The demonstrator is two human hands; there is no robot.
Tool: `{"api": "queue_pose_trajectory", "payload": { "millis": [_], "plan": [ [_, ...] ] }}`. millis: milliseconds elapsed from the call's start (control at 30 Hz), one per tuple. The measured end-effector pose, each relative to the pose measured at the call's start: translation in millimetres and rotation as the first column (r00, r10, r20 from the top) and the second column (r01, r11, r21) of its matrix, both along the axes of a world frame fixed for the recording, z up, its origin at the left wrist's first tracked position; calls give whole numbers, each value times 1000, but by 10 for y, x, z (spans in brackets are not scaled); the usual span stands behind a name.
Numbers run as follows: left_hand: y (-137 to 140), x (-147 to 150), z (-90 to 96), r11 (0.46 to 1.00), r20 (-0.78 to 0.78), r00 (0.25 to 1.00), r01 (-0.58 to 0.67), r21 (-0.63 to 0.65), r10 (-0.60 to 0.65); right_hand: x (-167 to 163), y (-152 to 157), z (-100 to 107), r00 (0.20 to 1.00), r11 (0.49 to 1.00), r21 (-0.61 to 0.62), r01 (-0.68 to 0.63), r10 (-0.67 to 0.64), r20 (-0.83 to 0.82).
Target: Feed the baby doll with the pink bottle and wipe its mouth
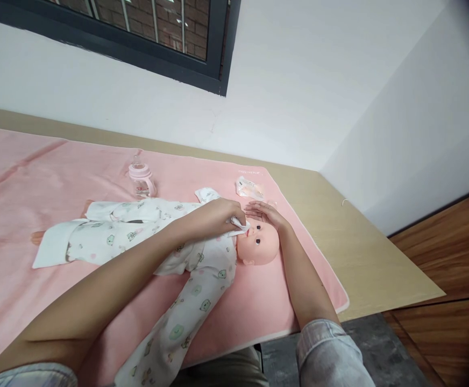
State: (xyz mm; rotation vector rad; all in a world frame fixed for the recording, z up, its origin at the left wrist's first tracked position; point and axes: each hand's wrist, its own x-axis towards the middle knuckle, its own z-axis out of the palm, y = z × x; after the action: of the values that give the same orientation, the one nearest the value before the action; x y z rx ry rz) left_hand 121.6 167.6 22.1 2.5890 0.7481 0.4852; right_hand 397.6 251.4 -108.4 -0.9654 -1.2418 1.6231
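Observation:
A baby doll [263, 247] lies on its back, its head to the right, dressed in a white outfit [214, 269] printed with small green animals. My left hand [218, 216] is closed on a white tissue [240, 228], which touches the doll's face near the mouth. Along the far side of the doll's head lies my right hand [267, 214], fingers stretched out and holding nothing. Part of the doll's cheek and neck is hidden behind the left hand and tissue.
A pink baby bottle [141, 180] with a handle stands beyond the doll's legs. Beyond its head lies a small plastic packet [249, 188]. A pink mat [258, 301] covers much of the wooden table [339, 236], which meets a white wall below a dark-framed window [218, 54].

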Motion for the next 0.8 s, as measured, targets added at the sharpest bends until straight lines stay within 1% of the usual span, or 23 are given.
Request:
{"api": "queue_pose_trajectory", "payload": {
  "millis": [400, 500, 800],
  "plan": [
    [16, 3, -28, 1000, 25, 999, -28, -2, 28, -19, -20, 22, 1000, 1000, -9, 16, -16, -3],
    [37, 12, -56, 999, 43, 998, -48, 16, 48, -22, -20, 30, 1000, 1000, -14, 20, -20, 4],
    [80, 35, -145, 997, 73, 996, -53, 64, 49, -16, -8, 29, 1000, 999, -35, 30, -30, 5]
  ]
}}
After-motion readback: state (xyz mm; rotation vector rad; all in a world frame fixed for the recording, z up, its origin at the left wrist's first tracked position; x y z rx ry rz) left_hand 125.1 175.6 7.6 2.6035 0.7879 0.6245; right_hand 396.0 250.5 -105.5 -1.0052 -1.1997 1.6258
